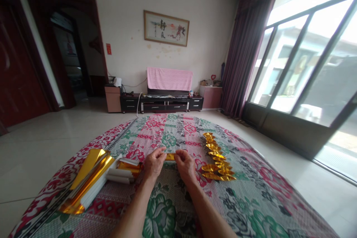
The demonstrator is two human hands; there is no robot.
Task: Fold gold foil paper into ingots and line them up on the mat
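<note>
Gold strip: 1 small piece (170, 157), held above the patterned cloth (159, 214), between the 2 hands; its long axis runs left to right, bridging the gap from fingertips to fingertips.
Left hand: 1, at the strip's left end (154, 162); thumb and fingers drawn together in a pinch, gripping that end.
Right hand: 1, at the strip's right end (185, 161); pinched likewise, with the remaining fingers curled in.
Nearer hand: neither; both touch the strip, 1 at each end.
Folded gold pieces: about 10 (214, 154), in a row running far to near, right of the right hand and apart from it; they overlap, so the exact count is unclear.
Gold sheets: a long pile (93, 176) left of the left hand, slanting from near left to far right; the layers are too close to count.
White rolls: at least 2 (119, 173), just beside the pile, between it and the left hand.
</note>
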